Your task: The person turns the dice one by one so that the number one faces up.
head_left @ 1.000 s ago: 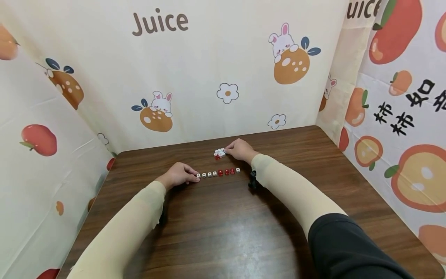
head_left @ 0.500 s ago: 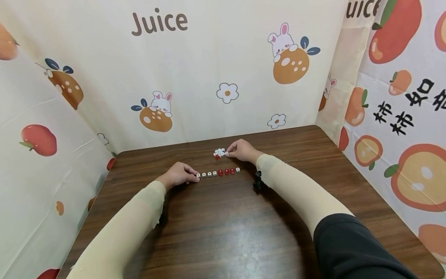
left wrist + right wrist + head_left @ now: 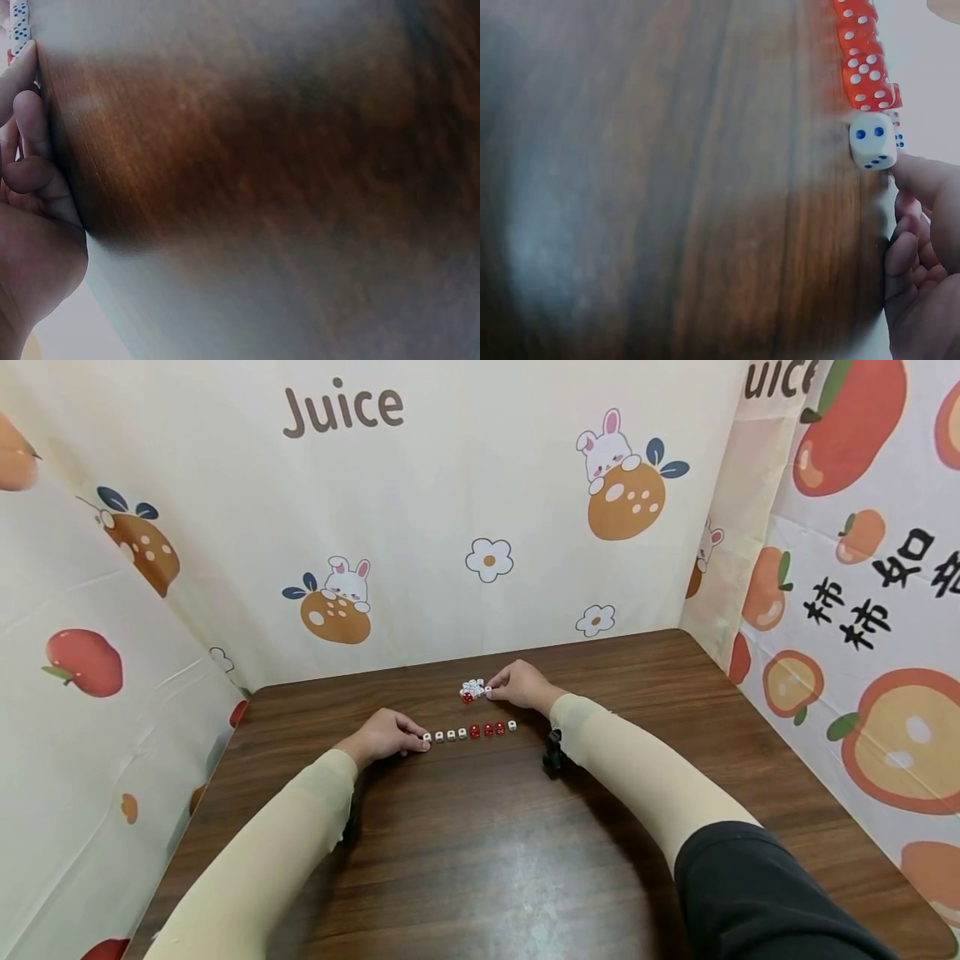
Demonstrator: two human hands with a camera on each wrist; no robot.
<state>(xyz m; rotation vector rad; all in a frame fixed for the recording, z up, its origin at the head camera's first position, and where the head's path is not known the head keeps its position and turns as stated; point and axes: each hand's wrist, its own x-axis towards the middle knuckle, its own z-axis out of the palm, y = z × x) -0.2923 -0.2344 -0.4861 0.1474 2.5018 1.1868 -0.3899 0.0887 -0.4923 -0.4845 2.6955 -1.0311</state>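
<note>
In the head view, a row of small dice runs across the wooden table, with several white ones at the left, red ones [image 3: 489, 729] to their right and a white die [image 3: 512, 726] at the right end. My left hand [image 3: 384, 733] pinches the leftmost white die [image 3: 427, 738] between thumb and finger. Behind the row, my right hand [image 3: 519, 683] holds a white die [image 3: 488, 692] in its fingertips at the right edge of a small pile of dice [image 3: 472, 687]. That pile is mostly white, with red [image 3: 467, 697] at its front. The right wrist view shows the row's white end die [image 3: 872, 141] close up.
The brown wooden table [image 3: 450, 860] reaches back to a pale printed curtain [image 3: 420, 510]. More printed cloth [image 3: 840, 610] hangs along the right side, and another sheet [image 3: 97, 735] covers the left. A black wrist device [image 3: 552, 753] sits under the right forearm.
My right hand has shifted slightly right, and a white die now shows at its fingertips beside the pile. The left hand and the row have stayed put.
</note>
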